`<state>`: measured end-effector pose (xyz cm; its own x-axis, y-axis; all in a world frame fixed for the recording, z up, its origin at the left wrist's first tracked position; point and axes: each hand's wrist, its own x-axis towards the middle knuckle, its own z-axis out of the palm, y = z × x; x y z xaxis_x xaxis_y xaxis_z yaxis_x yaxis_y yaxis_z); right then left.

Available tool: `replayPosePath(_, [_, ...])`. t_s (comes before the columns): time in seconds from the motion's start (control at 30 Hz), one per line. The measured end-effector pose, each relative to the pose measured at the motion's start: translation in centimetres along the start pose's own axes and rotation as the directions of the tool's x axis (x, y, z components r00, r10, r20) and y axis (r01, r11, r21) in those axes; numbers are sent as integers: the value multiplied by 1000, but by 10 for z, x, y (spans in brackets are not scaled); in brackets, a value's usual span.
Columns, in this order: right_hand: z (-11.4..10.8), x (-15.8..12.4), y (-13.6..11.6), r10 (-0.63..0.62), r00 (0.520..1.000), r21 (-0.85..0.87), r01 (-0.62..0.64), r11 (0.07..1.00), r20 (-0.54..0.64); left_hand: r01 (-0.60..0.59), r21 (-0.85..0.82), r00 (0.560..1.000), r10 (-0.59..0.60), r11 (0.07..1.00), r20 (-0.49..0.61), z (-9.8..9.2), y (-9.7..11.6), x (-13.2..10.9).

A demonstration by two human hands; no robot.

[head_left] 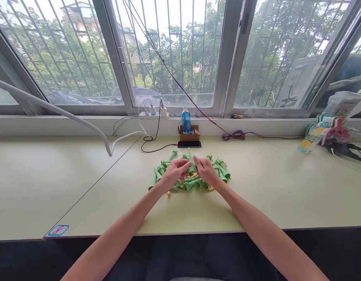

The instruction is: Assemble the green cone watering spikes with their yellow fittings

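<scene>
A green plastic spike (191, 159), tapered with a wider threaded end, stands point up between my two hands. My left hand (178, 171) pinches it from the left with thumb and fingertips. On its other side my right hand (206, 170) is closed, thumb against the spike; the inside of that hand is hidden. Around and beneath both hands lies a heap of similar green spikes (223, 171), several with their open ends showing. Small yellow pieces are mixed in, and one loose yellow piece (168, 194) lies in front of the heap.
Behind the heap, a phone (189, 144) lies before a small cardboard box (189, 136) with a blue-labelled bottle (186, 120). A power strip (153, 114) and cables run along the sill. A white cable (81, 117) arches at left. Bagged items (323, 130) stand far right.
</scene>
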<state>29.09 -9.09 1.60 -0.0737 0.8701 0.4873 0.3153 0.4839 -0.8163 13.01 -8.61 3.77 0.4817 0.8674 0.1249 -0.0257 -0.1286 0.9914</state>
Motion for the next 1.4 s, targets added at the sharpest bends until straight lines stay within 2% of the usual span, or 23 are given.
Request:
replayPosePath(0.17, [1,1,3,36,999,30,-36,999,18,-129,172,992,129,977,14,-2,-1,-2])
replayPosePath(0.37, [3,3,7,54,998,34,-55,998,23,-141,217,989,146,966,-3,-1,-1,0])
replayPosePath(0.6, [-8,4,-4,-108,994,-169,110,979,22,-138,154,990,142,979,-16,2,1,5])
replayPosePath(0.73, [-11,1,-8,-153,987,-261,161,952,52,-122,95,992,125,988,-24,1,3,6])
replayPosePath(1.1, [-10,-2,-9,-243,958,-320,280,905,151,-17,-64,998,21,998,63,-3,3,5])
replayPosePath(1.4, [-7,-2,-4,-275,942,-414,332,848,192,-8,-40,997,11,999,78,-6,0,5])
